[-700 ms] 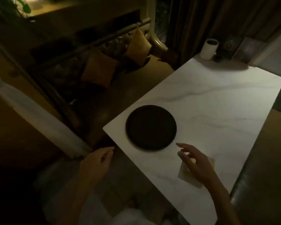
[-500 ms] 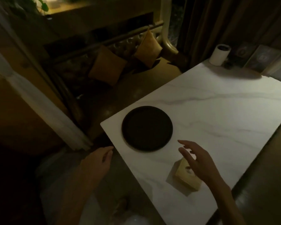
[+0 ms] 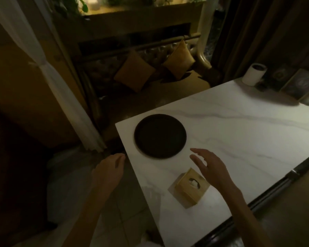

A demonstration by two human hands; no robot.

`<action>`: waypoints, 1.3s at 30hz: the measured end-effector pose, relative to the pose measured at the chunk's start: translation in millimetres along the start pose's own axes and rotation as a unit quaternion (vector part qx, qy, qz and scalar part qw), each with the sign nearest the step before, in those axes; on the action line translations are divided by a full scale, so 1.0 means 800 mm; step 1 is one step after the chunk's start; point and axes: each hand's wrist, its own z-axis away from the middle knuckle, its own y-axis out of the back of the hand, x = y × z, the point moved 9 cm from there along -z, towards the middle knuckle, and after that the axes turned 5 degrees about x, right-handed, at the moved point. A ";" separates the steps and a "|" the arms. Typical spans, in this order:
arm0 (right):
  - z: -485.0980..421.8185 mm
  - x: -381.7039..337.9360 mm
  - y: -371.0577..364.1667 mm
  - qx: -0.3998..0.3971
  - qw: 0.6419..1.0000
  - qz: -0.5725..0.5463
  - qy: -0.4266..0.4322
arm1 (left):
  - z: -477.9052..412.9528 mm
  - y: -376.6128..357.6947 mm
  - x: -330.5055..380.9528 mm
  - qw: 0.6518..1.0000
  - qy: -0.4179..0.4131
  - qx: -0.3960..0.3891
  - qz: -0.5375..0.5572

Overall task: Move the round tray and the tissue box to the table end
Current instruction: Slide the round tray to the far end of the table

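Note:
A dark round tray (image 3: 160, 136) lies flat near the corner of the white marble table (image 3: 239, 132). A small tan tissue box (image 3: 190, 188) with a tissue showing in its top opening stands on the table just below and right of the tray. My right hand (image 3: 210, 166) hovers with fingers spread between the tray and the box, partly over the box's far side, holding nothing. Off the table's left edge, my left hand (image 3: 108, 171) hangs loosely curled above the floor, apart from the tray.
A white paper roll (image 3: 253, 74) and framed pictures (image 3: 301, 84) stand at the far end of the table. A dark bar (image 3: 282, 180) runs along the right edge. A sofa with two cushions (image 3: 134, 75) and a white curtain (image 3: 61, 90) are to the left.
The view has swung so the table sits further right. My right hand has lifted off the tissue box, which is now more exposed; the left hand has barely moved.

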 end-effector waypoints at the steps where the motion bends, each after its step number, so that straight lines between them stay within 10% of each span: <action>1: 0.000 -0.004 -0.001 0.001 1.000 0.008 0.009 | 0.003 0.001 -0.001 1.000 0.006 0.002 0.002; 9: -0.041 -0.002 -0.012 -0.035 0.998 0.027 0.043 | 0.021 -0.002 0.037 0.999 -0.029 -0.001 -0.019; 24: -0.230 0.079 -0.028 -0.148 0.968 0.053 0.194 | -0.005 -0.111 0.088 0.981 0.157 0.064 -0.099; 39: -0.460 0.253 -0.238 -0.266 0.953 0.145 0.008 | -0.262 -0.346 -0.060 0.966 0.252 -0.003 -0.057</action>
